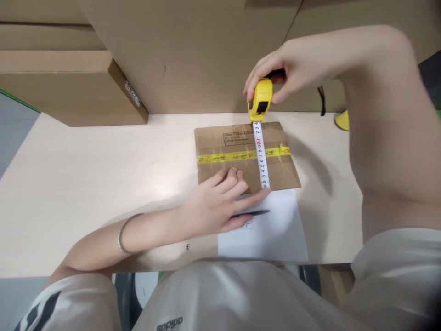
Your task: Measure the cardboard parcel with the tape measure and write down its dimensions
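Observation:
A small flat cardboard box (220,158) with a yellow tape band lies on the pale table (86,184). My right hand (292,69) is closed on a yellow tape measure (260,102) at the box's far edge. Its white blade (262,156) runs across the box top to the near edge. My left hand (217,202) rests at the near edge, the forefinger stretched out and pressing the blade's end, the other fingers lying on the box. A silver bangle is on the left wrist.
A white sheet of paper (272,230) with a black pen (251,213) lies just in front of the box. Big cardboard boxes (69,87) stand along the back and left. A yellow object (342,120) sits at the right.

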Demonstrator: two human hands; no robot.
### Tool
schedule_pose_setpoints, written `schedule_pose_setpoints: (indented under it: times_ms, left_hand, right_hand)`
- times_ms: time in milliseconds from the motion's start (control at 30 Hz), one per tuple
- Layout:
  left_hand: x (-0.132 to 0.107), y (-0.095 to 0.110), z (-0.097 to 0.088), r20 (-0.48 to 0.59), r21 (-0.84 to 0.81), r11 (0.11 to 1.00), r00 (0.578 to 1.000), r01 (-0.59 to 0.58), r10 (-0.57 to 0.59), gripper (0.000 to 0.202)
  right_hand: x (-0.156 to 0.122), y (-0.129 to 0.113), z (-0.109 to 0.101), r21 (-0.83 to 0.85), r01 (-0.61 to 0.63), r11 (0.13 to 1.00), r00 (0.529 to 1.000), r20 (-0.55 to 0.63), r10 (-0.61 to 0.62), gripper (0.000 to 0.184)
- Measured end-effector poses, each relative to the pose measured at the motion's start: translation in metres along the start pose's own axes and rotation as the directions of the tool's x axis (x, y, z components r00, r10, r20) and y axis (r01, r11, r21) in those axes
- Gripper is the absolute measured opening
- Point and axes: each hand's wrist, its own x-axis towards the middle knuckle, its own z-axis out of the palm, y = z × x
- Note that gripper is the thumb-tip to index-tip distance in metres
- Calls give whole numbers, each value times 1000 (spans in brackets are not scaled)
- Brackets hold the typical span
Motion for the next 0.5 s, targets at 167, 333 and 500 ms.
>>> schedule_pose_setpoints:
  times_ms: [167, 333, 500]
  left_hand:
    - [-3, -1, 3, -97, -20, 999, 995, -41, 39, 70]
    - [-5, -12, -5, -166, -282, 959, 985, 5, -54, 68]
    - [-24, -66, 9, -143, -783, 447, 574, 432, -806, 53]
  right_hand:
    - [-61, -45, 34, 113, 131, 985, 990, 29, -135, 33]
    - [-116, -74, 66, 330, 33, 943, 998, 32, -46, 46]
    - [-142, -35, 102, 866, -117, 487, 818, -194, 541, 28]
